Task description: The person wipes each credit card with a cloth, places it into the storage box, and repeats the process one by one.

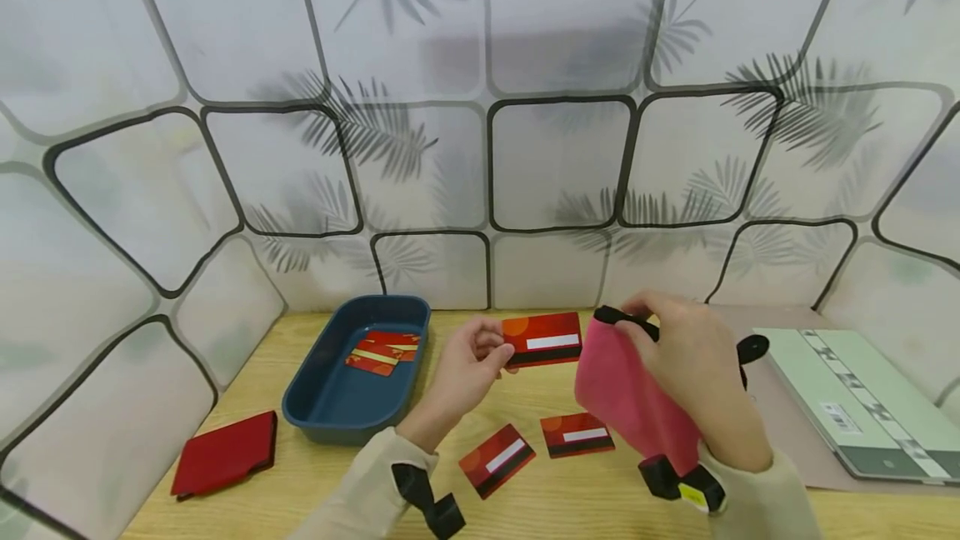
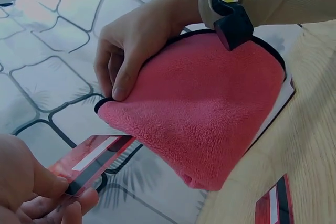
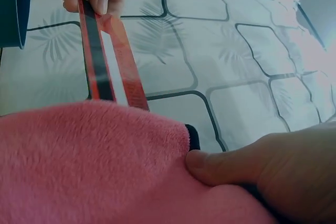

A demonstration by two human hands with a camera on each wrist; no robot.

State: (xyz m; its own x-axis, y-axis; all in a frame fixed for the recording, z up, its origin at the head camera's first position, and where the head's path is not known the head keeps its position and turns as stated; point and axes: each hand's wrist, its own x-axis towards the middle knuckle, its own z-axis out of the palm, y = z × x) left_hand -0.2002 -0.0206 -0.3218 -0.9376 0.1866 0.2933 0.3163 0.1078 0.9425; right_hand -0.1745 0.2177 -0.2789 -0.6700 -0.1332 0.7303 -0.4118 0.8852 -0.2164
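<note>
In the head view the left hand (image 1: 471, 358) pinches the left end of a red card (image 1: 543, 340) with a black stripe and white strip. The right hand (image 1: 693, 361) grips a pink cloth (image 1: 633, 386) by its black edge, and the cloth hangs down just right of the card. From the left wrist, the card (image 2: 94, 162) has its far end at the cloth's (image 2: 194, 114) lower edge; whether they touch I cannot tell. The right wrist view shows the cloth (image 3: 94, 161) covering part of the card (image 3: 113, 61). Two similar cards (image 1: 498, 461) (image 1: 577, 435) lie on the table below.
A blue tray (image 1: 330, 432) at the left holds several red and gold cards (image 1: 378, 352). A red wallet-like item (image 1: 225, 454) lies at the table's left. At the right, a pale green box or book (image 1: 862, 407) lies on a greyish-pink sheet (image 1: 772, 415). A patterned curtain-like backdrop (image 1: 558, 165) stands behind.
</note>
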